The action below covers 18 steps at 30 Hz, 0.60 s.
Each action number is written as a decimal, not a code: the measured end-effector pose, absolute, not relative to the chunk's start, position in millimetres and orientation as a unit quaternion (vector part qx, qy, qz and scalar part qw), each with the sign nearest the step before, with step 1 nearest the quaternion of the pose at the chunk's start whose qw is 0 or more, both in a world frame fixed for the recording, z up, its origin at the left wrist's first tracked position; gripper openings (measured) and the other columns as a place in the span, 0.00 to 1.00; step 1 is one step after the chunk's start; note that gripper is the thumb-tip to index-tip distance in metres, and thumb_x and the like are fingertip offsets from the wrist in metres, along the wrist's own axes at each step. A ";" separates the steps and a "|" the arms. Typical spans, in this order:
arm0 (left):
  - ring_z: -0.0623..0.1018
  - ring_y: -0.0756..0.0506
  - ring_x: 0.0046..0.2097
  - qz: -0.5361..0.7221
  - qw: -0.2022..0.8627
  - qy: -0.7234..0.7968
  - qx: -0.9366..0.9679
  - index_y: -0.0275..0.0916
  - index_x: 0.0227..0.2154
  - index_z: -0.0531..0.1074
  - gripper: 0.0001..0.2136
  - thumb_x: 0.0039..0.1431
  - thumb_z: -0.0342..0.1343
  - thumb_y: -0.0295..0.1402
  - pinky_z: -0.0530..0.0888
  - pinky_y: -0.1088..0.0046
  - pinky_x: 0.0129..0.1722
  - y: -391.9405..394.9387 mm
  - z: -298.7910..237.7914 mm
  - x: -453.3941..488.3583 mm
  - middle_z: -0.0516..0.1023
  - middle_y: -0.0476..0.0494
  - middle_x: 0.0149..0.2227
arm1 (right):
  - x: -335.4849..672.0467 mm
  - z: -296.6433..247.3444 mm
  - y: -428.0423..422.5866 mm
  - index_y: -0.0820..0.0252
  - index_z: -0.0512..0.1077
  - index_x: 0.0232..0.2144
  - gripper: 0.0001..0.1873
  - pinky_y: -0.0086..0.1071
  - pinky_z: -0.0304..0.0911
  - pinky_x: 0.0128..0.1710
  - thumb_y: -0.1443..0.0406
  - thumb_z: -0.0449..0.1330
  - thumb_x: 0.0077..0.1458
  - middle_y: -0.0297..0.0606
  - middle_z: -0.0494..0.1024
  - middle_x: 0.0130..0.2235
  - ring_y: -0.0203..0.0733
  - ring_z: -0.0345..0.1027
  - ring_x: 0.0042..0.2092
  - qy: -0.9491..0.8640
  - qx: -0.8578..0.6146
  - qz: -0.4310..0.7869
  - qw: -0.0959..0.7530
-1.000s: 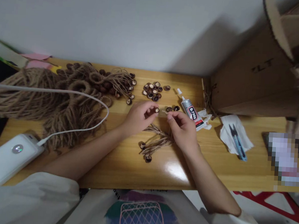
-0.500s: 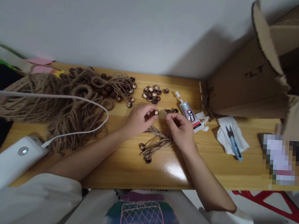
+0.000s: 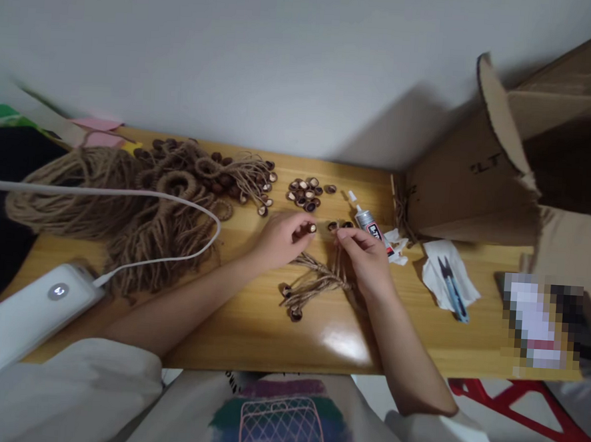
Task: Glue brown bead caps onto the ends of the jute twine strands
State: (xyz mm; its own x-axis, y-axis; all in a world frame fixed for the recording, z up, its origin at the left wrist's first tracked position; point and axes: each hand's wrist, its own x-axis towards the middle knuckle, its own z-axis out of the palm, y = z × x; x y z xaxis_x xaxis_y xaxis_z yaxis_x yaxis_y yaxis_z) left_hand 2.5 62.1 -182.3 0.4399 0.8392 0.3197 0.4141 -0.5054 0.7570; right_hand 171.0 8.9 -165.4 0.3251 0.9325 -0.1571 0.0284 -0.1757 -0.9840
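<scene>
My left hand point(image 3: 279, 239) pinches a small brown nut shell point(image 3: 312, 229) between thumb and fingers above the wooden table point(image 3: 249, 325). My right hand point(image 3: 366, 255) is closed in a pinch on the end of a jute string point(image 3: 340, 250) that runs down to a small bundle of strings with shells point(image 3: 311, 285) lying between my wrists. Two loose shells point(image 3: 339, 225) lie just beyond my right fingertips. A heap of several shells point(image 3: 305, 190) sits further back.
A glue tube point(image 3: 368, 222) lies right of my hands, then a tissue with blue snips point(image 3: 451, 278). A large pile of jute twine point(image 3: 141, 198) fills the left. A white cable point(image 3: 127, 197) leads to a white device point(image 3: 19, 317). A cardboard box point(image 3: 483, 172) stands at right.
The camera view has shifted to the right and down a little. My hands have stayed close together, holding the shell and the string end, with only slight movement.
</scene>
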 end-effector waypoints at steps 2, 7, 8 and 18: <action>0.75 0.49 0.31 0.349 0.302 0.393 0.795 0.36 0.37 0.73 0.08 0.53 0.58 0.25 0.71 0.71 0.36 62.2 -182.0 2.3 0.77 0.47 0.29 | 171.5 -164.6 9.3 0.59 0.75 0.24 0.17 0.30 0.62 0.35 0.52 0.68 0.38 0.34 0.76 0.27 0.36 0.66 0.31 -0.377 -0.625 0.450 0.515; 0.75 0.47 0.32 0.326 0.307 0.406 0.797 0.37 0.38 0.74 0.08 0.54 0.57 0.26 0.71 0.69 0.37 62.2 -179.6 2.3 0.77 0.46 0.29 | 172.3 -164.3 9.8 0.60 0.75 0.25 0.20 0.30 0.61 0.35 0.50 0.69 0.37 0.33 0.75 0.26 0.35 0.65 0.31 -0.388 -0.626 0.457 0.498; 0.75 0.48 0.32 0.322 0.308 0.407 0.797 0.37 0.38 0.74 0.08 0.54 0.57 0.26 0.71 0.68 0.38 62.1 -179.4 2.2 0.77 0.46 0.29 | 172.4 -164.0 9.8 0.60 0.75 0.25 0.20 0.30 0.61 0.36 0.50 0.69 0.37 0.33 0.75 0.26 0.35 0.66 0.31 -0.395 -0.626 0.454 0.496; 0.75 0.47 0.31 0.331 0.306 0.403 0.797 0.37 0.37 0.74 0.08 0.53 0.57 0.26 0.71 0.69 0.38 61.3 -179.9 1.4 0.77 0.47 0.29 | 173.6 -165.0 7.4 0.62 0.74 0.27 0.21 0.28 0.59 0.31 0.50 0.67 0.40 0.35 0.74 0.27 0.34 0.64 0.28 -0.474 -0.631 0.419 0.449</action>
State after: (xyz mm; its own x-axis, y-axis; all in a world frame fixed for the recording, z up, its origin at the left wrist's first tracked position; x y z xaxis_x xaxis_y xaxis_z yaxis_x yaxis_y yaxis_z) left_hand 1.4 61.3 -179.9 0.4562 0.8443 0.2812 0.4391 -0.4884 0.7541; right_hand 173.6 7.4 -165.0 0.1995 0.9744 -0.1039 0.2211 -0.1481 -0.9639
